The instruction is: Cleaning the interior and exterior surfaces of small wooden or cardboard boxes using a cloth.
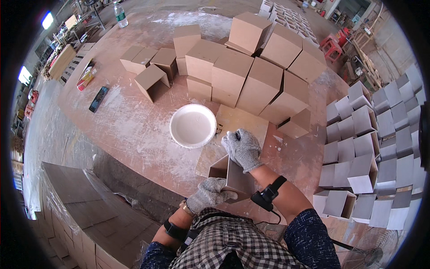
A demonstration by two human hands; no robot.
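Brown fibreboard is what we are handling: we hold a small open box (228,175) at the near edge of the worktop (134,130), just in front of our chest. Our left hand (208,193), in a grey knitted glove, is closed around the box's near lower corner and steadies it. Our right hand (242,148), gloved the same way, lies over the box's far top edge with the fingers curled down against it; whether it pinches anything small there we cannot tell.

Just beyond the box stands a white bowl (193,126) of white paste, and to its right a flat board (237,123) lies on the worktop. Farther off, a crowd of finished brown boxes (255,67) is stacked, with a few open ones (152,74) to the left. On the right, rows of grey-white boxes (371,148) cover the floor, which suggests to us that a good share of the work is done. A dark phone-like object (98,99) and a plastic bottle (119,14) lie far left. We judge the box in hand to be mid-way, with more surely to follow.
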